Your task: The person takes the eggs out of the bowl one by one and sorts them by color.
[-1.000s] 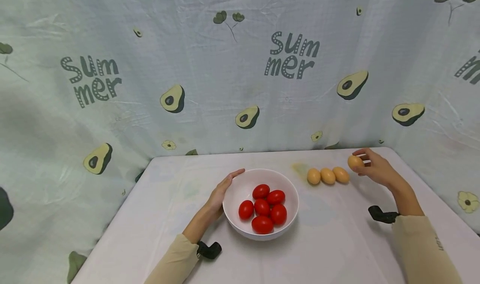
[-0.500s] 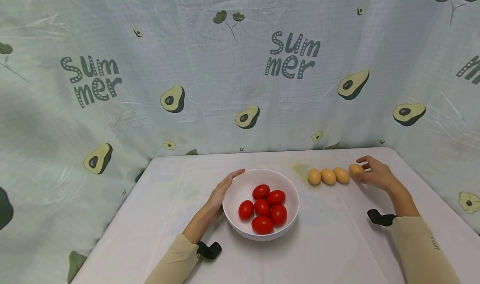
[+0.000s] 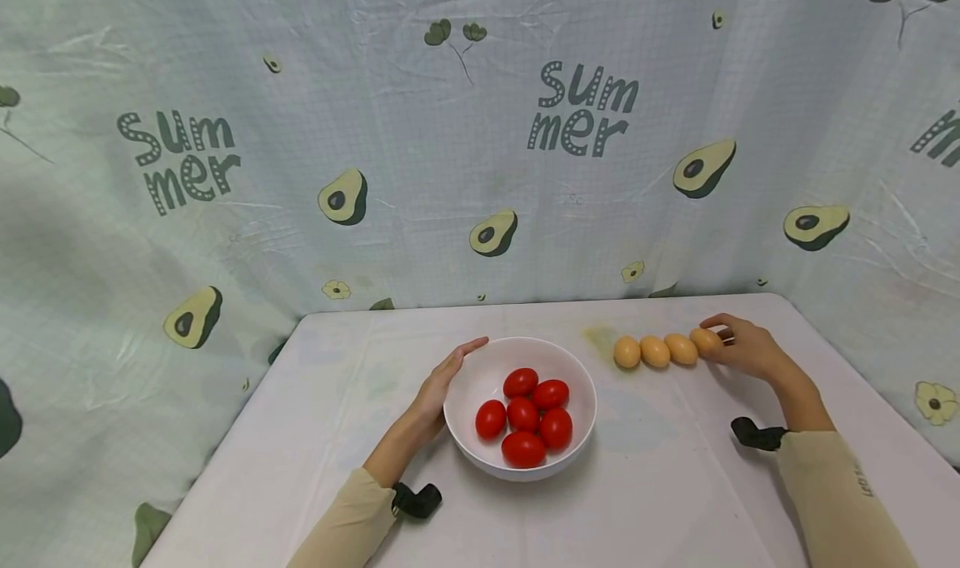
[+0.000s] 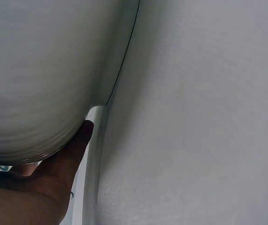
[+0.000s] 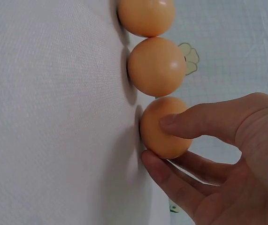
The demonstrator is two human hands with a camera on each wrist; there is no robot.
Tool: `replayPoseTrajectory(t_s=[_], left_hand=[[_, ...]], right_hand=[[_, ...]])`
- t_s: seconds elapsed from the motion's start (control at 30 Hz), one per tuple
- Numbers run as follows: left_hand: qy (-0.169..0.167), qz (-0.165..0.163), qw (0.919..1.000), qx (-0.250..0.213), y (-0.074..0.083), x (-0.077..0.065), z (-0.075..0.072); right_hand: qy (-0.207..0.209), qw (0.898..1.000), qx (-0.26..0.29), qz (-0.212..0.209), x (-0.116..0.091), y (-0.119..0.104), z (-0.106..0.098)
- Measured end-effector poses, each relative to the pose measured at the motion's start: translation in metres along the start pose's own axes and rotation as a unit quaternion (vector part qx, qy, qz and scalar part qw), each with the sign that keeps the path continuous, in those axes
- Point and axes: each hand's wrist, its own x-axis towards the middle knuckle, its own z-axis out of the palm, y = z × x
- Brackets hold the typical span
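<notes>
At the right end of a row of brown eggs on the table, my right hand pinches one egg between thumb and fingers. In the right wrist view this egg sits low by the cloth, beside the neighbouring egg. My left hand rests along the left side of a white bowl, its fingers extended by the rim. The left wrist view has the thumb touching the bowl's outer wall; most other fingers are hidden. Inside the bowl lie several glossy red, oval, tomato-like pieces.
A pale cloth covers the table. Behind it hangs a light curtain printed with avocados and lettering. A black wrist mount sits at my right sleeve, another mount at my left.
My right hand has lowered the egg from above the table and shifted it left to the end of the row. The left hand and bowl have stayed put.
</notes>
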Motion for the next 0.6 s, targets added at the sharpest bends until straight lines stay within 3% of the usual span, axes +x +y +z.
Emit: replayPoseTrajectory(t_s=[0.23, 0.6], left_hand=[[-0.004, 0.002, 1.0, -0.001, -0.0006, -0.0002, -0.0006], [-0.003, 0.0, 1.0, -0.002, -0.0001, -0.0006, -0.0001]], right_hand=[[-0.002, 1.0, -0.012, -0.021, 0.0005, -0.0007, -0.0015], [-0.017, 1.0, -0.01, -0.017, 0.0008, -0.0016, -0.0023]])
